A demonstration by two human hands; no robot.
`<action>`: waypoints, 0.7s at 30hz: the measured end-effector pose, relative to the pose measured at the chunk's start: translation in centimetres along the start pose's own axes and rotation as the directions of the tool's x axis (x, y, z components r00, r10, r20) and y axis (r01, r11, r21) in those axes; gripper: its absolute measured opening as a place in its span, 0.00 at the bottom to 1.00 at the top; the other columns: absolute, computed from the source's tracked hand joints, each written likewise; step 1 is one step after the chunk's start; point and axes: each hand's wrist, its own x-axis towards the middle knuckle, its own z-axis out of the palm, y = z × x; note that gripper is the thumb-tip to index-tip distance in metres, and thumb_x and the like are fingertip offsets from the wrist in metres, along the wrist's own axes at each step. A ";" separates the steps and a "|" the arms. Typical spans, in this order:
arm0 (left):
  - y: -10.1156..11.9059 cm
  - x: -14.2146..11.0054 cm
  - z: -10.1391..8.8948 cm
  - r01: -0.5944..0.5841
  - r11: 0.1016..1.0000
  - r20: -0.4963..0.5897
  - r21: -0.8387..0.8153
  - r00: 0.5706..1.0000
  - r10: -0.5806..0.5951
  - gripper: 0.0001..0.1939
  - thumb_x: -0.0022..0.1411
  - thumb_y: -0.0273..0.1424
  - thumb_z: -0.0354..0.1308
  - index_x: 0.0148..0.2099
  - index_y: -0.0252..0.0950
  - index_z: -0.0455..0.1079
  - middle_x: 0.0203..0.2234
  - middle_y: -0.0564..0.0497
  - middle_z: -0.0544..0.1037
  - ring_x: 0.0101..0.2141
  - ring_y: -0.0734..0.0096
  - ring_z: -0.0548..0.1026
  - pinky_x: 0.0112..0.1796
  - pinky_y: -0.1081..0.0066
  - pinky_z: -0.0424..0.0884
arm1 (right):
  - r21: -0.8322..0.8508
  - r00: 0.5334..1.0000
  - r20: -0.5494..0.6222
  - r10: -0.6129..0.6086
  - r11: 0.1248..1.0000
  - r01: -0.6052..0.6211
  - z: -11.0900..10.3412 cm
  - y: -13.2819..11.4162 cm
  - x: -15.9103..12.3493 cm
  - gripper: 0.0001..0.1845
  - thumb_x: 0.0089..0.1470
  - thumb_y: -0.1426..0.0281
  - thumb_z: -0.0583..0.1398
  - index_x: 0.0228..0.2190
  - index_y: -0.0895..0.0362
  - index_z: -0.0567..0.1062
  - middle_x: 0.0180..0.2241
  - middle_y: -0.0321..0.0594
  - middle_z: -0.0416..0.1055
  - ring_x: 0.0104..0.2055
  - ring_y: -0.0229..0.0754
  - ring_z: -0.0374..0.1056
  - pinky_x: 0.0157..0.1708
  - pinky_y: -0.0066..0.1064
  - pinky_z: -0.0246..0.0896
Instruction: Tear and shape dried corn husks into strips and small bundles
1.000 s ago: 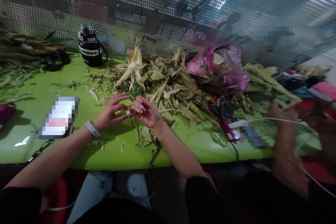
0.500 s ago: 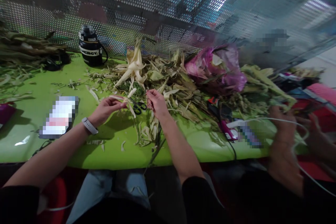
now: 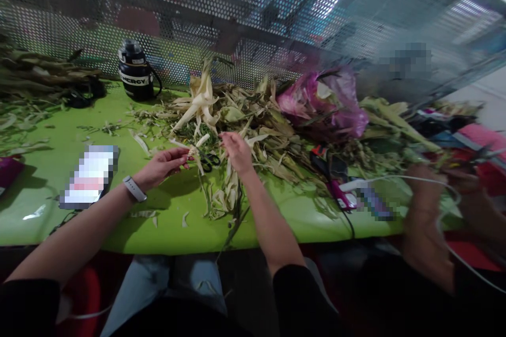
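My left hand (image 3: 168, 164) pinches a small pale corn-husk piece (image 3: 193, 151) between thumb and fingers. Its strips stick out to several sides. Just to the right, my right hand (image 3: 238, 155) is raised with its fingertips drawn together; whatever may be in them is too small to make out. Black-handled scissors (image 3: 210, 162) lie between and behind the hands, partly hidden by the husk piece. Beyond them a pale husk figure with spread strips (image 3: 202, 100) rests against a heap of dried corn husks (image 3: 272, 137). Husk scraps (image 3: 221, 200) lie below my right hand.
A black bottle (image 3: 135, 73) stands at the back left of the green table (image 3: 169, 231). A phone (image 3: 90, 176) lies at the left. Behind the husks sits a pink plastic bag (image 3: 324, 102). At the right, a co-worker's hands (image 3: 427, 184) are near a white cable (image 3: 399, 177).
The hands were together a second ago and have since moved apart. The husk piece, earlier mostly hidden, now shows in my left hand, and the scissors have come into view.
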 end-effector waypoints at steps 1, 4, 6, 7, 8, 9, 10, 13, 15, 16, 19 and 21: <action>-0.2 0.0 0.0 0.010 1.000 0.015 0.020 1.000 -0.011 0.17 0.51 0.30 0.69 0.46 0.35 0.77 0.40 0.46 0.80 0.29 0.78 0.77 0.26 0.82 0.69 | 0.075 0.985 0.166 0.040 0.996 -0.053 0.7 -0.4 -0.4 0.24 0.55 0.47 0.55 0.36 0.55 0.73 0.27 0.35 0.69 0.22 0.34 0.56 0.23 0.27 0.53; -0.7 0.0 0.2 0.012 0.998 0.073 0.063 0.997 -0.017 0.18 0.50 0.31 0.70 0.45 0.35 0.77 0.38 0.45 0.80 0.31 0.74 0.78 0.30 0.77 0.72 | 0.239 0.966 0.259 0.001 0.969 -0.065 2.6 -1.2 -1.5 0.22 0.46 0.49 0.64 0.30 0.56 0.72 0.24 0.32 0.65 0.24 0.32 0.57 0.25 0.25 0.54; -0.8 0.0 0.4 -0.009 0.997 0.096 0.074 0.995 0.002 0.19 0.49 0.32 0.70 0.45 0.35 0.77 0.37 0.45 0.81 0.33 0.70 0.78 0.33 0.73 0.73 | 0.262 0.965 0.262 0.004 0.962 -0.075 3.4 -1.3 -1.8 0.21 0.44 0.51 0.66 0.27 0.56 0.72 0.23 0.31 0.64 0.23 0.32 0.56 0.23 0.25 0.52; -0.8 -0.1 0.6 -0.023 0.996 0.101 0.086 0.995 0.014 0.19 0.49 0.33 0.70 0.44 0.35 0.77 0.36 0.46 0.81 0.32 0.70 0.78 0.34 0.72 0.73 | 0.255 0.961 0.276 0.013 0.963 -0.086 3.6 -1.2 -1.9 0.21 0.45 0.51 0.65 0.27 0.56 0.72 0.23 0.31 0.64 0.23 0.32 0.55 0.22 0.25 0.52; -0.8 -0.1 0.7 -0.039 0.993 0.101 0.111 0.995 0.027 0.18 0.49 0.35 0.70 0.43 0.35 0.77 0.34 0.46 0.81 0.30 0.70 0.77 0.32 0.73 0.73 | 0.241 0.956 0.292 0.021 0.966 -0.094 3.8 -1.0 -2.0 0.20 0.46 0.51 0.65 0.28 0.56 0.72 0.22 0.31 0.65 0.22 0.32 0.55 0.21 0.25 0.51; -0.8 -0.1 0.9 -0.053 0.987 0.100 0.152 0.994 0.038 0.17 0.50 0.37 0.69 0.41 0.34 0.78 0.31 0.47 0.80 0.27 0.72 0.76 0.30 0.74 0.72 | 0.229 0.954 0.298 0.018 0.969 -0.090 3.9 -0.9 -2.1 0.20 0.47 0.52 0.64 0.28 0.56 0.72 0.22 0.31 0.65 0.22 0.32 0.56 0.22 0.26 0.52; -0.8 -0.1 1.1 -0.065 0.976 0.097 0.206 0.994 0.046 0.15 0.51 0.39 0.68 0.38 0.34 0.78 0.28 0.47 0.80 0.24 0.74 0.74 0.26 0.75 0.70 | 0.218 0.957 0.291 0.000 0.974 -0.066 4.1 -0.8 -2.3 0.19 0.48 0.52 0.64 0.28 0.56 0.72 0.23 0.32 0.66 0.23 0.33 0.57 0.23 0.26 0.54; -0.5 -0.1 1.3 -0.084 0.935 0.082 0.343 0.995 0.060 0.18 0.52 0.45 0.66 0.31 0.33 0.77 0.21 0.49 0.77 0.17 0.77 0.69 0.17 0.78 0.61 | 0.115 0.968 0.218 -0.127 0.988 0.104 4.4 -1.0 -3.1 0.16 0.53 0.54 0.61 0.27 0.55 0.73 0.28 0.37 0.71 0.31 0.38 0.64 0.33 0.30 0.61; -0.3 -0.1 1.3 -0.082 0.925 0.081 0.372 0.995 0.055 0.19 0.52 0.47 0.66 0.32 0.33 0.77 0.22 0.48 0.78 0.17 0.76 0.69 0.15 0.78 0.59 | 0.011 0.954 0.206 -0.219 0.975 0.222 4.4 -1.6 -3.7 0.13 0.54 0.57 0.61 0.28 0.53 0.74 0.33 0.41 0.72 0.38 0.43 0.66 0.41 0.34 0.61; -0.1 -0.2 1.2 -0.082 0.925 0.085 0.370 0.995 0.054 0.20 0.51 0.47 0.66 0.33 0.33 0.77 0.24 0.47 0.79 0.18 0.75 0.70 0.16 0.78 0.59 | -0.024 0.947 0.206 -0.245 0.967 0.255 4.2 -1.9 -3.9 0.11 0.55 0.58 0.61 0.30 0.53 0.75 0.34 0.42 0.72 0.40 0.44 0.66 0.43 0.35 0.61; 0.2 -0.2 0.7 -0.093 0.944 0.050 0.317 0.995 0.081 0.19 0.52 0.46 0.66 0.34 0.33 0.77 0.24 0.47 0.78 0.19 0.78 0.69 0.17 0.79 0.59 | -0.067 0.963 0.117 -0.243 0.966 0.251 2.8 -2.6 -3.5 0.10 0.54 0.60 0.62 0.37 0.51 0.75 0.38 0.43 0.71 0.37 0.44 0.65 0.41 0.36 0.60; 0.5 -0.1 0.3 -0.130 0.971 -0.060 0.201 0.988 0.145 0.18 0.52 0.44 0.67 0.36 0.33 0.76 0.25 0.50 0.76 0.19 0.80 0.68 0.18 0.80 0.60 | -0.151 0.973 0.008 -0.230 0.962 0.229 1.4 -2.6 -2.8 0.10 0.54 0.61 0.61 0.37 0.53 0.74 0.39 0.42 0.70 0.34 0.42 0.64 0.38 0.35 0.60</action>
